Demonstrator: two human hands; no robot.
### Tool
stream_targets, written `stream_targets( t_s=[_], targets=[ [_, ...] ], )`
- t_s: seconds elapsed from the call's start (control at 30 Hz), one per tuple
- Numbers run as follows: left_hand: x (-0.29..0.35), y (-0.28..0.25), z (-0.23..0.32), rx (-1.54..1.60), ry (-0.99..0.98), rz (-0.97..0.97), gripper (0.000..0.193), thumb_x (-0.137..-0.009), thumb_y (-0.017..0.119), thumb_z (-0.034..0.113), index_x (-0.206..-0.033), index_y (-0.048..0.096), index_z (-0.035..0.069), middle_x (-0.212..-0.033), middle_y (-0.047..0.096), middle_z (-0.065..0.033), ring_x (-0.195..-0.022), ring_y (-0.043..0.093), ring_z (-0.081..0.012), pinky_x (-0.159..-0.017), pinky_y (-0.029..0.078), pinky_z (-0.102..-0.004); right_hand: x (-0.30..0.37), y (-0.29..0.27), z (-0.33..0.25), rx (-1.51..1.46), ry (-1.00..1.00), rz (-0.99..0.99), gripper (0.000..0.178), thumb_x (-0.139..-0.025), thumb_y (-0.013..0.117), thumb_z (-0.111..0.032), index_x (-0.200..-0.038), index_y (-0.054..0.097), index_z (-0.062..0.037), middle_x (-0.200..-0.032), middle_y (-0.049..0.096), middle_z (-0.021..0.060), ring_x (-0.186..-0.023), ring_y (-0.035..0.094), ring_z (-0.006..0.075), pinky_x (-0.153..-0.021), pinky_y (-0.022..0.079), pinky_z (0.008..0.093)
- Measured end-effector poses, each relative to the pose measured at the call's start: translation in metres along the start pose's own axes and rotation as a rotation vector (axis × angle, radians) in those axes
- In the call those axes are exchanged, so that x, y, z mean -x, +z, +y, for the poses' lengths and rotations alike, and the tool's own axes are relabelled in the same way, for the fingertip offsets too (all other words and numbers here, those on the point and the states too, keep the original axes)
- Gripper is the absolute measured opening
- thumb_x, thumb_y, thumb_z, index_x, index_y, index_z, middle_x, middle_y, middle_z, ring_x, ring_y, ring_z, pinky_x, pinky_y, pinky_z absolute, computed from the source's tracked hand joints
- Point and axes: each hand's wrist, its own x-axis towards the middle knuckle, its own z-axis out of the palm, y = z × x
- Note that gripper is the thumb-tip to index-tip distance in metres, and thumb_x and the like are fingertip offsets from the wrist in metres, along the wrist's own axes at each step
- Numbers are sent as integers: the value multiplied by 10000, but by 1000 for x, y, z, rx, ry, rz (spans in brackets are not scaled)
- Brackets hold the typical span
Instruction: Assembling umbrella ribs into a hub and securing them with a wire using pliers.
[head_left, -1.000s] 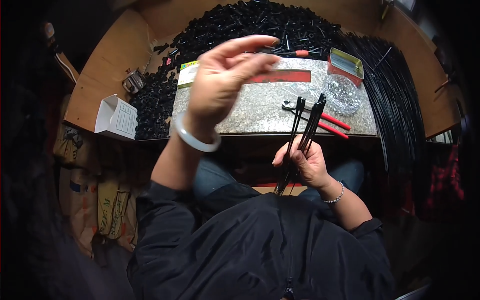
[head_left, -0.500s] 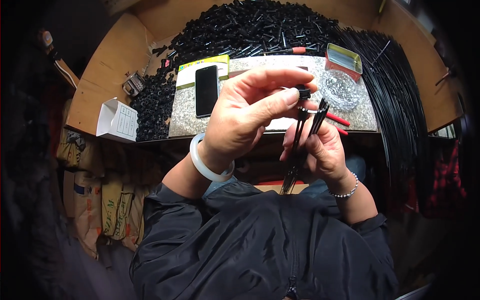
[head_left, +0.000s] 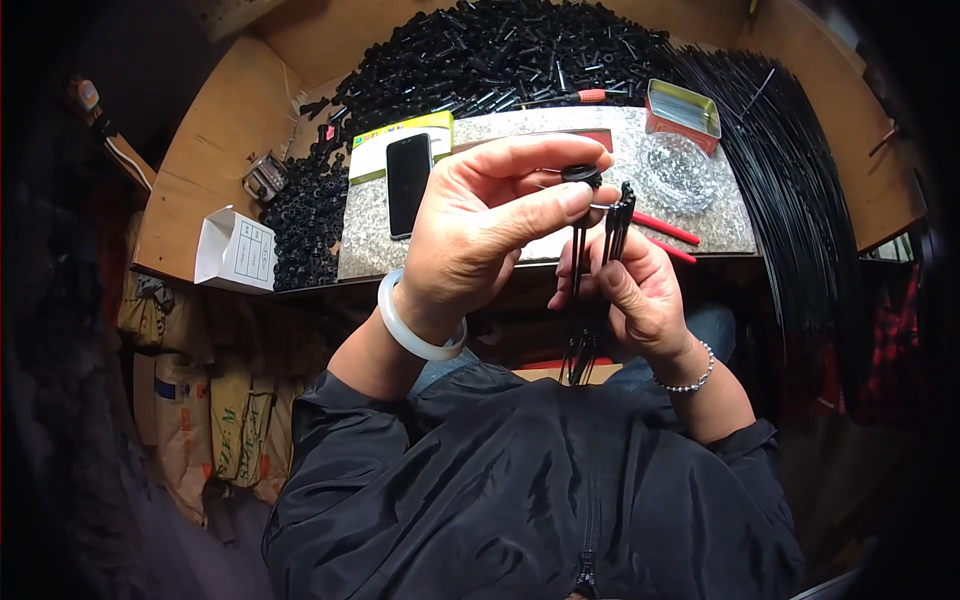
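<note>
Between the thumb and fingers of my left hand (head_left: 465,220) is a small black round hub (head_left: 580,174), held above the table's front edge. Several thin black rods (head_left: 579,250) hang down below the hub; they look joined to it. A short piece of thin wire (head_left: 602,206) shows beside the hub, near my left thumb. My right hand (head_left: 645,295), just below and to the right, is closed around a bundle of thin black rods (head_left: 620,220). The tops of that bundle stand close to the hub. Fingers hide part of the rods' lower lengths.
A stone slab (head_left: 480,128) bears a phone (head_left: 408,185), a yellow-green box (head_left: 400,145), red-handled pliers (head_left: 665,228), a glass dish (head_left: 678,172) and a tin (head_left: 685,115). Behind lie black tubular parts (head_left: 500,60) and a screwdriver (head_left: 592,97); long black rods (head_left: 790,170) fill the right.
My left hand has tipped the hub so its round top shows, shifting it slightly left and up. The rod bundle in my right hand has moved a little left, near the hub.
</note>
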Motion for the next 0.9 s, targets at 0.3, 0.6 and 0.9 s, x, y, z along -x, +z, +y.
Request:
stream_targets(
  t_s=[0.3, 0.6, 0.9],
  targets=[
    [-3, 2, -7, 225, -10, -46, 310, -879, 514, -7, -1186, 523, -45, -1151, 573, -212, -988, 623, -230, -861, 524, -330, -1, 7, 2, 1, -8, 69, 191, -920, 556, -167, -1035, 546, -15, -956, 599, 78, -790, 603, 113, -726, 511, 248],
    [-3, 6, -5, 137, 10, 10, 289, -907, 485, 15, -1188, 528, -38, -1147, 577, -215, -953, 633, -210, -856, 524, -313, -1, 7, 2, 23, 11, 86, 151, -919, 550, -117, -1029, 544, -14, -938, 604, 74, -773, 605, 110, -714, 512, 242],
    [1, 1, -7, -27, 1, 2, 323, -797, 608, -50, -1116, 563, -30, -1135, 572, -168, -1038, 563, -196, -928, 447, -331, -2, 9, 3, 18, 5, 110, 135, -913, 550, -91, -1022, 530, -12, -931, 605, 79, -760, 607, 110, -713, 519, 244]
  ],
)
